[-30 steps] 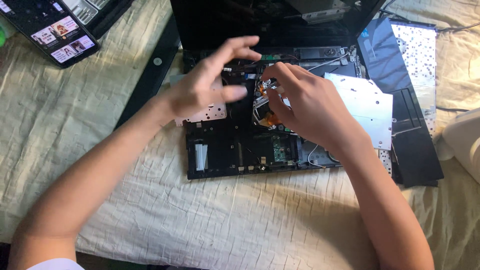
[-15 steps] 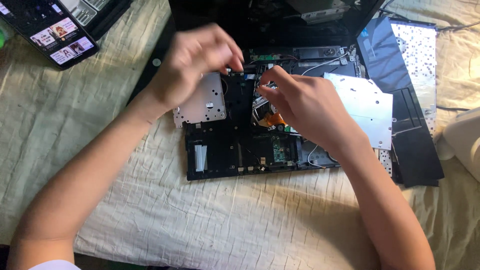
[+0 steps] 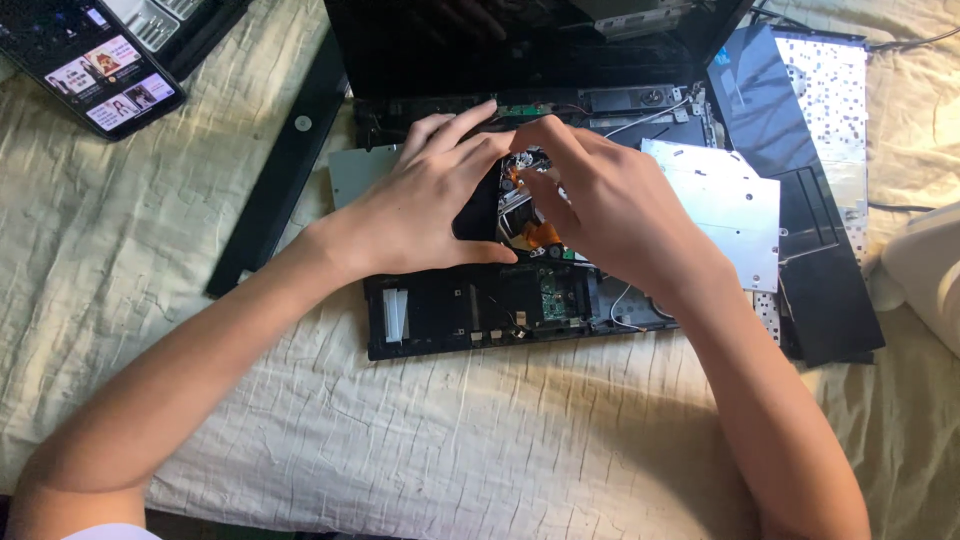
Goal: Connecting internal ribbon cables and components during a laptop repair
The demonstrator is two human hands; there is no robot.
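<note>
A cream, creased bedsheet (image 3: 180, 200) covers the whole surface, wrinkled into fine folds and ridges. Warm light falls across it from the upper right, brightest near that corner (the cloth there glows yellowish), while soft shadows lie along the lower part. No wall, floor or window shows.

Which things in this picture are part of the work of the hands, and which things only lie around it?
In the work:
- left hand and right hand, both on the opened laptop base
- orange ribbon cable between the fingers

Lying about:
- silver metal plate, right of the hands
- removed keyboard, turned over
- black strip on the cloth
- phone, top left, screen lit
</note>
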